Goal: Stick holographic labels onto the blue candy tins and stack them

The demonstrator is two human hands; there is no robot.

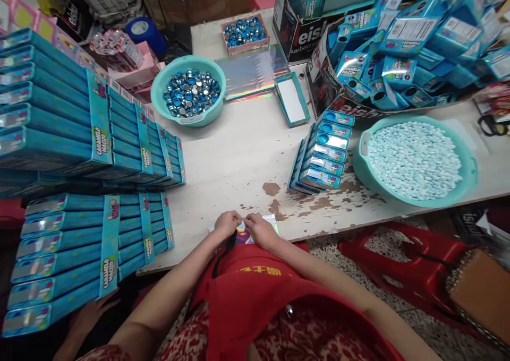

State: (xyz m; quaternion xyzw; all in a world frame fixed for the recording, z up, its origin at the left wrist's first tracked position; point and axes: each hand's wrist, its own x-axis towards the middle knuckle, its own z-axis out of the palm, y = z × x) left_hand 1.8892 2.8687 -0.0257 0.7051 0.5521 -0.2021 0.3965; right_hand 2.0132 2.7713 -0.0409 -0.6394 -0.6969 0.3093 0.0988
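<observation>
At the front edge of the table my left hand [227, 225] and my right hand [261, 230] meet with fingertips pinched close together. A small bluish, shiny bit shows between the fingers, too small and covered to name. Under and between both hands lies a shiny holographic sheet [244, 235], one corner showing beyond my right hand. Ahead and right of my hands stands a stack of small blue candy boxes [324, 151], some with round openings in their ends.
Tall stacks of blue cartons [51, 127] fill the left. Turquoise basins hold metallic caps [191, 93] and pale candies [414, 159]. A carton of blue boxes [406, 48], an open tray [291, 100] and holographic film [255, 71] lie behind. A red stool [398, 260] stands right. Another person's hand [90, 316] shows lower left.
</observation>
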